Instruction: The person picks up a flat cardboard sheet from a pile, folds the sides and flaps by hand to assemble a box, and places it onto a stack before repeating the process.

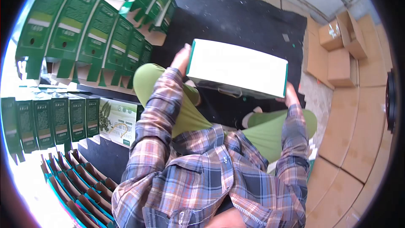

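Observation:
A carton with a bright white face and green ends is held between my two hands, raised in front of my knees. My left hand presses against its left green end, fingers mostly behind the edge. At the opposite end, my right hand grips the lower right corner, with some fingertips out of sight under the box. A handle-like loop shows along the carton's shaded near side.
Green printed cartons stand in rows at the left, with a white-faced printed carton below them. Open-topped cartons sit lower left. Brown cardboard boxes line the right side. Black sheeting covers the floor ahead.

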Tool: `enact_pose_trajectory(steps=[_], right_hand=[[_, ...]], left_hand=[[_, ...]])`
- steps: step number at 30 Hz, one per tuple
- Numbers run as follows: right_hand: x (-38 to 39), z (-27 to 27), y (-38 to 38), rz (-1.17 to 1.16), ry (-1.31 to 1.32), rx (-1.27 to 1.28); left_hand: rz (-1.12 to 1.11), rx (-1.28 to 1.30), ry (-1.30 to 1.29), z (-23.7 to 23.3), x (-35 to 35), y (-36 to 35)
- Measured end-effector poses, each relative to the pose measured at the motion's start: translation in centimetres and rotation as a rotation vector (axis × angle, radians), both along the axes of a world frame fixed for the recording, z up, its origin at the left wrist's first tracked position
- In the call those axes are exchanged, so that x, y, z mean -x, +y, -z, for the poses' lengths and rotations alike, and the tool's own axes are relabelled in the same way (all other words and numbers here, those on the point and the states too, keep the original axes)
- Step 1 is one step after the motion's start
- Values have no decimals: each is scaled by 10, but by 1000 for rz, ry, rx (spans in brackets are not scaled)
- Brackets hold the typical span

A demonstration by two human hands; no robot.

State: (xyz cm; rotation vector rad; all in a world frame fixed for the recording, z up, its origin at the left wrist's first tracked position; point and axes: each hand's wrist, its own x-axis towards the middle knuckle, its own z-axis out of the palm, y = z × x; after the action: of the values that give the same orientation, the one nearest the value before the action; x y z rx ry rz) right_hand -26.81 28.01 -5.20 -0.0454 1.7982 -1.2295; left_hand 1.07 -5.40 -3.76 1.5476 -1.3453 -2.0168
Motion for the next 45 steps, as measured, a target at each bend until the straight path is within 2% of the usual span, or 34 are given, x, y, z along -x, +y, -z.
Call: enact_pose_trajectory(steps=[1, 3, 4, 5, 7, 9, 10, 11, 12, 13, 15, 17, 19, 22, 25, 27, 29, 31, 32, 33, 35, 36, 38, 39, 41, 42, 44, 45], right_hand=[[5, 8, 5, -42, -74, -66], [12, 10, 8, -85, -65, -48], [6, 12, 9, -23, 53, 126], [7, 13, 7, -24, 56, 126], [7, 5, 11, 93, 143, 307], [10, -2, 14, 229, 98, 535], [7, -19, 14, 303, 65, 583], [0, -41, 7, 361, 61, 563], [3, -38, 8, 321, 109, 518], [12, -17, 9, 285, 126, 597], [11, -12, 12, 276, 97, 355], [0, -18, 10, 172, 51, 249], [-4, -11, 9, 68, 14, 139], [-6, 0, 12, 32, -14, 104], [-6, 10, 16, -55, 13, 48], [-7, 13, 16, -165, 94, -153], [-8, 12, 20, -87, 102, -205], [-7, 4, 23, -166, 131, -191], [-7, 0, 25, -120, 126, -174], [-12, -8, 23, -47, 213, -219], [2, 10, 30, 111, 350, -97], [0, 6, 31, 110, 349, -98], [-12, -22, 24, 170, 887, 20], [-25, -43, 17, 166, 887, 30], [-65, -88, 1, -155, 1169, -57], [-82, -104, -6, -300, 1189, -83], [-96, -106, -20, -625, 1257, -203], [-98, -97, -23, -665, 1305, -167]], left_hand=[[28, -162, 185, 15, 1, 4], [45, -186, 261, -19, 3, 22], [51, -177, 264, -25, 3, 24], [50, -176, 266, -23, 3, 19], [18, -92, 536, -25, 4, 17], [56, 290, 512, -27, -5, 8], [-41, 62, 606, -43, -6, 18], [-107, 45, 620, -22, -9, 8], [-145, 56, 583, -8, -13, 4], [-122, 50, 434, -13, -13, 9], [-72, 3, 247, -21, -7, 20], [123, -34, 79, -2, -8, 15], [134, -85, -33, 6, -7, 15], [131, -124, 6, 10, -9, 16], [202, -90, -96, 19, -15, 11], [187, -95, -106, 20, -19, 13], [184, -74, -146, 22, -17, 11], [184, -84, -103, 16, -16, 14], [186, -48, -110, 13, -14, 17], [202, -24, -123, 6, -13, 21], [231, 13, -127, -7, -13, 30], [231, 12, -128, -14, -14, 37], [293, 205, -144, -24, -10, 48], [331, 268, -137, -25, -9, 48], [392, 348, -129, -3, -13, 36], [422, 450, -103, 2, -13, 32], [430, 467, -91, 3, -13, 33], [445, 483, -78, 4, -10, 32]])
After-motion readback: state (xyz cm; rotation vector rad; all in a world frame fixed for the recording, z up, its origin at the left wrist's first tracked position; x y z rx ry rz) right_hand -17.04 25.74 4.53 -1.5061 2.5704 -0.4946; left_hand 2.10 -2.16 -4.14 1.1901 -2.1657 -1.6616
